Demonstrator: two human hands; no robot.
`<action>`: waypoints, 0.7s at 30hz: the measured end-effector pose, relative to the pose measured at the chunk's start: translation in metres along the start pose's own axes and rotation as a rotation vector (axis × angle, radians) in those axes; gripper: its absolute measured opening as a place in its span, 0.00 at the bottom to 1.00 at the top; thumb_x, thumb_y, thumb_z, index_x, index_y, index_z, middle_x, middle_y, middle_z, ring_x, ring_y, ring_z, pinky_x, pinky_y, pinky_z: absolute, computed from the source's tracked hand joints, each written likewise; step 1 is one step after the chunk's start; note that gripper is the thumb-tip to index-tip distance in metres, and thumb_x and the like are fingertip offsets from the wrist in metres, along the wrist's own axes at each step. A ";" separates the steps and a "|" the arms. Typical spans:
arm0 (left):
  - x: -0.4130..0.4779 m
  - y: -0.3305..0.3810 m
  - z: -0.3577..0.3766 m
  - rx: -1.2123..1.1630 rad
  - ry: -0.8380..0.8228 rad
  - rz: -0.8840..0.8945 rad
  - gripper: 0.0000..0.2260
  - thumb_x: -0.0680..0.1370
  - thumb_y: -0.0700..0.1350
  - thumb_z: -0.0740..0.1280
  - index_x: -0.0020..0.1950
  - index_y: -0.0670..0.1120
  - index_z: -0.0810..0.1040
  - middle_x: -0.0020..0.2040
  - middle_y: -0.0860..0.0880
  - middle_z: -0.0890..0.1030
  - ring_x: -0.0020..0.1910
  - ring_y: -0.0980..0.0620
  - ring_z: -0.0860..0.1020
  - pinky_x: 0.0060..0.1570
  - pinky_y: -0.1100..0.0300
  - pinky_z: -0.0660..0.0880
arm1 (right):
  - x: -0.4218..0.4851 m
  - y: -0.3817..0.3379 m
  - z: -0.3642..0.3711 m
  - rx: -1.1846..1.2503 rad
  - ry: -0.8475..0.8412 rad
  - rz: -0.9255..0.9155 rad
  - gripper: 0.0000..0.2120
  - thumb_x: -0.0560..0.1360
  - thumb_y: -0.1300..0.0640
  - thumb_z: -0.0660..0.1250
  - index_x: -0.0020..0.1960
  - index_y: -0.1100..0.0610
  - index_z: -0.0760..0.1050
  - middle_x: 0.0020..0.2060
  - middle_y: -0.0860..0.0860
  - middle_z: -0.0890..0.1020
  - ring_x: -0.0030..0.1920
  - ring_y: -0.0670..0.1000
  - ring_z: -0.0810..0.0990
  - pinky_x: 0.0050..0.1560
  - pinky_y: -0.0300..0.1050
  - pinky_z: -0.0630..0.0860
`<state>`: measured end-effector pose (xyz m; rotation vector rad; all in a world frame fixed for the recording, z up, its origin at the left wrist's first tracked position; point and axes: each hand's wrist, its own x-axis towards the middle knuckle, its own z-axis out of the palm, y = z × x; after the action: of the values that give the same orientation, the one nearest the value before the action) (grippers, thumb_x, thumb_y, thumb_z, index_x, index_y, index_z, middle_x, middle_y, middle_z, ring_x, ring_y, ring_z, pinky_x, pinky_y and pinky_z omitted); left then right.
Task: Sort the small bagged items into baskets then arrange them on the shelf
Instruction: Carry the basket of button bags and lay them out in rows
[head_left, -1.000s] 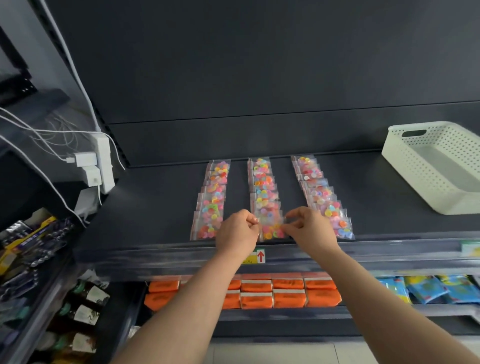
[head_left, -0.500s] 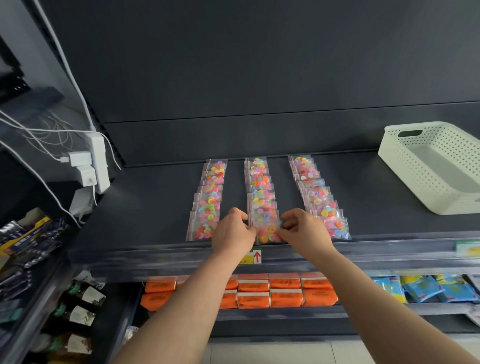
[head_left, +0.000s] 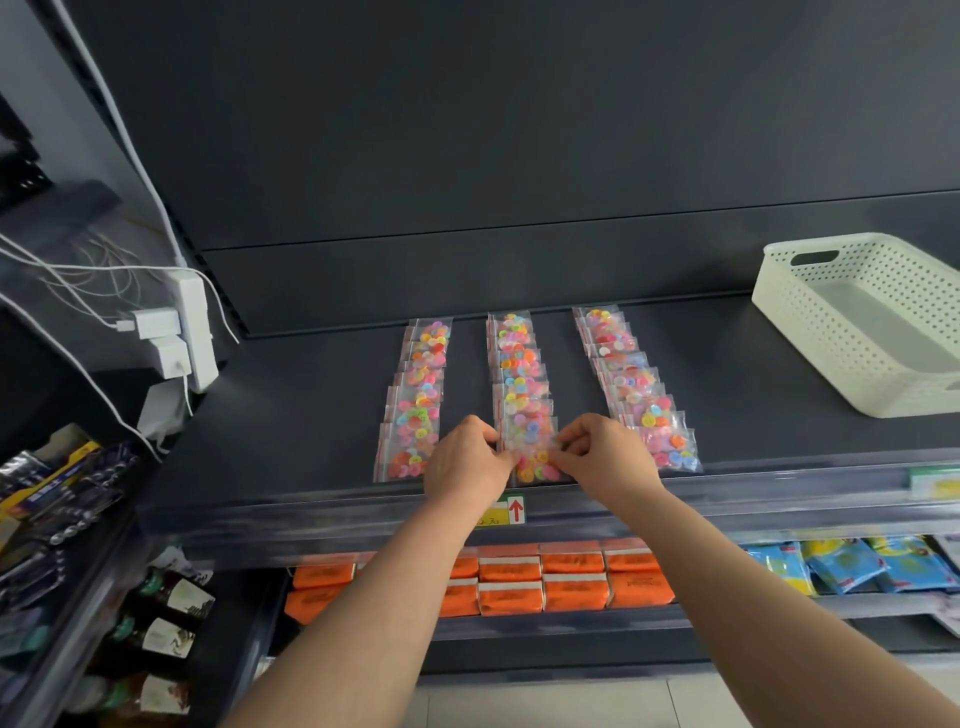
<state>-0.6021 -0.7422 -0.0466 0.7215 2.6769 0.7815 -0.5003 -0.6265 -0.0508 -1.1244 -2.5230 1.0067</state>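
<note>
Three rows of small clear bags filled with colourful buttons lie on the dark shelf (head_left: 291, 415): a left row (head_left: 415, 395), a middle row (head_left: 519, 374) and a right row (head_left: 634, 384). My left hand (head_left: 465, 462) and my right hand (head_left: 605, 454) pinch the two side edges of the front bag (head_left: 531, 454) of the middle row, near the shelf's front edge. A white perforated basket (head_left: 831, 332) stands at the right end of the shelf and nothing shows inside it.
A white power strip (head_left: 195, 332) with plugs and cables hangs at the left. Orange packs (head_left: 571, 582) and blue packs (head_left: 852, 564) fill the shelf below. Bottles (head_left: 166, 639) and dark packets (head_left: 57, 499) sit on the left rack.
Both hands have stayed on the front bag of the middle row, shifting it slightly while pinching its edges. The view has drifted a little.
</note>
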 end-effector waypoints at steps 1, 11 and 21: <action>0.000 0.000 -0.001 -0.019 0.016 0.006 0.12 0.77 0.51 0.70 0.57 0.49 0.75 0.51 0.51 0.82 0.46 0.52 0.81 0.35 0.62 0.74 | 0.000 -0.001 -0.002 0.012 0.004 -0.001 0.08 0.74 0.52 0.71 0.50 0.52 0.76 0.38 0.45 0.80 0.39 0.46 0.78 0.37 0.39 0.73; 0.001 0.055 -0.010 0.002 -0.033 0.250 0.05 0.79 0.48 0.68 0.53 0.51 0.81 0.50 0.53 0.83 0.49 0.51 0.80 0.47 0.55 0.79 | 0.001 0.004 -0.070 -0.640 0.222 -0.234 0.08 0.77 0.54 0.63 0.55 0.48 0.77 0.51 0.47 0.80 0.53 0.51 0.77 0.41 0.43 0.69; -0.010 0.191 0.064 -0.140 -0.211 0.314 0.04 0.77 0.49 0.69 0.50 0.53 0.79 0.47 0.55 0.82 0.49 0.50 0.81 0.53 0.51 0.79 | 0.008 0.110 -0.193 -0.645 0.382 -0.076 0.11 0.78 0.55 0.60 0.54 0.45 0.78 0.49 0.47 0.80 0.54 0.51 0.75 0.40 0.43 0.67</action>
<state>-0.4957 -0.5797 0.0085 1.1355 2.3257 0.8994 -0.3591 -0.4704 0.0206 -1.2020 -2.5823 -0.0766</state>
